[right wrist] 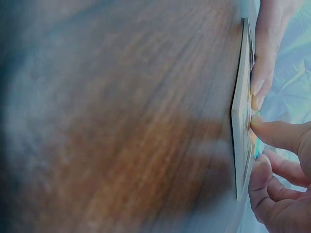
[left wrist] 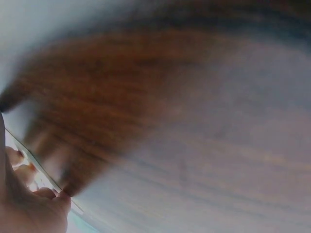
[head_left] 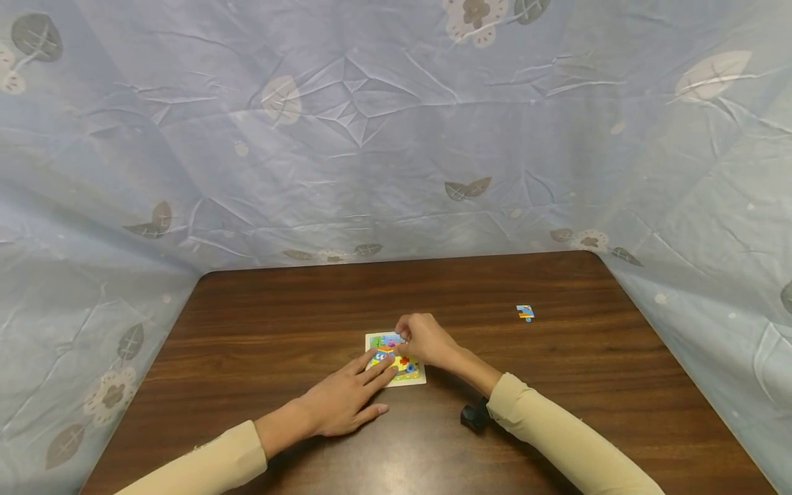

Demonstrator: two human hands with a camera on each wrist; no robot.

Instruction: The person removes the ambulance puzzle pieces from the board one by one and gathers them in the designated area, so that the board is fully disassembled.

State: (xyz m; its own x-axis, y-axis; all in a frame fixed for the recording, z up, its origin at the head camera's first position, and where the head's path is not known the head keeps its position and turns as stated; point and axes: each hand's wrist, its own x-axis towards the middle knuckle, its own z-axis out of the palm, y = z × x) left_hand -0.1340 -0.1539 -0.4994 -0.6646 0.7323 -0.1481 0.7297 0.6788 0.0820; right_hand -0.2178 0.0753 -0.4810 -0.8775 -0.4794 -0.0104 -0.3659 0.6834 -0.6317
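A small jigsaw puzzle board (head_left: 423, 379) with a pale rim lies on the table, showing a bright cartoon picture. My left hand (head_left: 346, 399) rests its extended fingers across the board's left part. Over the upper right part, my right hand (head_left: 430, 342) has its fingers bent. In the right wrist view, the right thumb (right wrist: 279, 133) and fingertips pinch a small puzzle piece (right wrist: 258, 144), bluish at its edge, against the board. Most of that piece is hidden by the fingers. The left wrist view is blurred, with the board's edge beside the left thumb.
One loose puzzle piece (head_left: 525, 313), blue and orange, lies on the brown wooden table (head_left: 278, 323) to the far right of the board. A black device (head_left: 475, 416) sits at the right wrist. Patterned fabric (head_left: 371, 137) hangs around the table's back and sides.
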